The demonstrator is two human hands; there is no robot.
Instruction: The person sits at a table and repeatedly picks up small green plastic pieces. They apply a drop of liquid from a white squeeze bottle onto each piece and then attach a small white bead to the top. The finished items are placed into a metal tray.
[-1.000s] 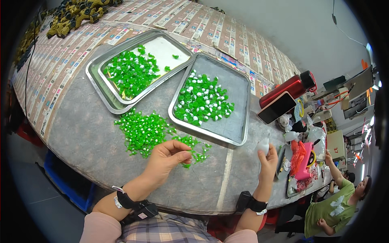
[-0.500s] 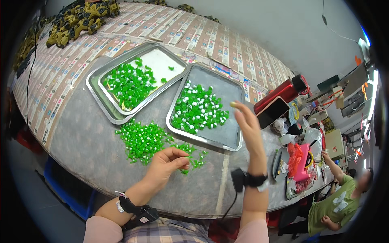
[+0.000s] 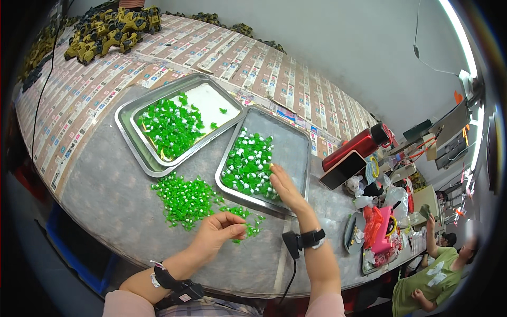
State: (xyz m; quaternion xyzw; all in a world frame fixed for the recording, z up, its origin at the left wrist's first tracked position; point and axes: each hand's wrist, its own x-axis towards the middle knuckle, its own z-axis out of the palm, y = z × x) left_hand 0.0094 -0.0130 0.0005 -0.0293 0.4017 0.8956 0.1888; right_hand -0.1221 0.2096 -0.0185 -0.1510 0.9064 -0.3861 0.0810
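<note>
My right hand (image 3: pixel 288 189), fingers stretched and side by side, reaches over the near right part of a metal tray (image 3: pixel 309 158). Its fingertips are at the edge of a pile of green and white round pieces (image 3: pixel 247 161) in that tray. Over the table's front part, my left hand (image 3: pixel 217 235) is closed in a pinch, and whatever lies between thumb and finger is too small or hidden to name. Just beyond it spreads a heap of smaller green pieces with white dots (image 3: pixel 185 199), with a thin scatter of green bits (image 3: pixel 253 224) beside the fingers.
Two nested metal trays (image 3: pixel 122 113) at the left hold more green and white pieces (image 3: pixel 169 124). A red bottle (image 3: pixel 354 148) and a phone (image 3: pixel 343 169) lie right of my tray. Farther right stand a pink container (image 3: pixel 383 232) and a co-worker in green (image 3: pixel 430 280). Yellow toy vehicles (image 3: pixel 113 31) pile up far left.
My right hand has moved left and down to the pile in the right tray. The pile's right side now sits farther left. My left hand stays pinched in nearly the same place.
</note>
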